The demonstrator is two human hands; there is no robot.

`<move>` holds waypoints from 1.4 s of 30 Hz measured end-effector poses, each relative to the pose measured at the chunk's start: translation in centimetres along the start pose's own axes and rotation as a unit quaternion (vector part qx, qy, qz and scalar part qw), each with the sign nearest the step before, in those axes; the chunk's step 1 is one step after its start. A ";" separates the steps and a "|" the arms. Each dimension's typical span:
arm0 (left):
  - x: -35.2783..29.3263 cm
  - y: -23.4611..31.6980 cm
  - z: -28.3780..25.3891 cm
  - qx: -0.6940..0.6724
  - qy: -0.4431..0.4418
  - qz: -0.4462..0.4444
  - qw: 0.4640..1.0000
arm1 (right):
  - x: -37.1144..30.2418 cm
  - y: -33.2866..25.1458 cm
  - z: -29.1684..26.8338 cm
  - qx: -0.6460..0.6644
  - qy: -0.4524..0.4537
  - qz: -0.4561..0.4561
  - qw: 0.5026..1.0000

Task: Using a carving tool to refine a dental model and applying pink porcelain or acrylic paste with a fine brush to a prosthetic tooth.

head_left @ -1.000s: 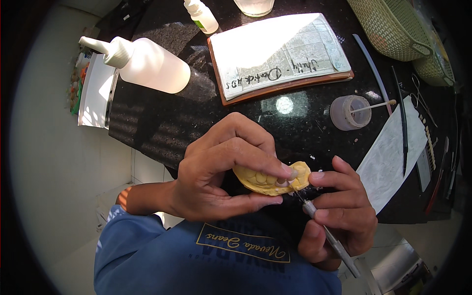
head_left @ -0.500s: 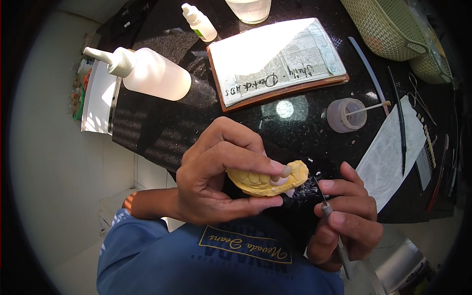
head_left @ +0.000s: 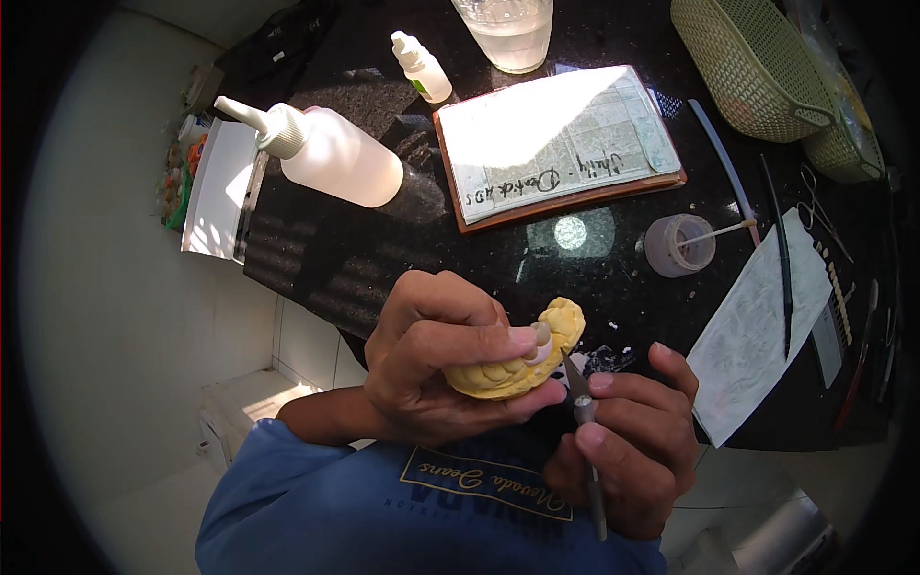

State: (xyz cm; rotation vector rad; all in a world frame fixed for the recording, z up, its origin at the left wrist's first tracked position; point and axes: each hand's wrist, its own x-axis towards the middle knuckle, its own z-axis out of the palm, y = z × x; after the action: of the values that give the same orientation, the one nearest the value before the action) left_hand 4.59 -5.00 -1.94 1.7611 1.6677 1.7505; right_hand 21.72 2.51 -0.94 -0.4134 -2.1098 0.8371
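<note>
My left hand [head_left: 431, 350] is closed around a yellow dental cast [head_left: 498, 379] with molded teeth along its ridge. Its index fingertip and thumb hold the cast beside a small patch of pale pink material [head_left: 540, 355] and a greyish tooth-shaped piece [head_left: 543, 333]. In my right hand [head_left: 632, 441] is a craft knife [head_left: 594, 479] with a grey metal handle, gripped between thumb and fingers. The pointed blade reaches up to the cast's near right edge; whether it touches, I cannot tell.
White shavings [head_left: 609, 359] lie on the black tabletop [head_left: 383, 244]. Beyond are a squeeze bottle [head_left: 340, 158], a dropper bottle [head_left: 422, 69], a glass of liquid [head_left: 508, 34] and a paper-topped brown block [head_left: 565, 144]. To the right stand a small jar [head_left: 678, 247], a paper sheet [head_left: 752, 335] and a woven basket [head_left: 752, 72].
The knife has moved left, bringing its blade up to the cast. The cast has tilted, its right end rising, and both hands sit closer together. The whole view has shifted slightly.
</note>
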 end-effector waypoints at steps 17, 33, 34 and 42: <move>0.1 0.0 -0.4 -0.021 -0.034 0.004 0.999 | 0.4 -0.2 0.2 -0.030 0.000 0.001 1.000; 0.0 -0.1 -0.4 -0.021 -0.024 0.010 0.999 | 0.5 -0.4 0.2 -0.038 -0.007 0.004 0.999; 0.0 0.0 -0.4 -0.021 -0.024 0.009 0.999 | 0.5 -0.3 0.3 -0.038 -0.007 0.003 0.999; 0.0 -0.1 -0.4 -0.030 -0.027 0.006 0.999 | 0.5 -0.2 0.2 -0.033 -0.007 -0.006 0.999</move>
State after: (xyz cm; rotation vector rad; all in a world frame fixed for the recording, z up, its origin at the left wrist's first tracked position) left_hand 4.27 -5.19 -1.85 1.7796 1.5704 1.7237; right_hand 21.24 2.57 -0.60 -0.4305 -2.1553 0.7657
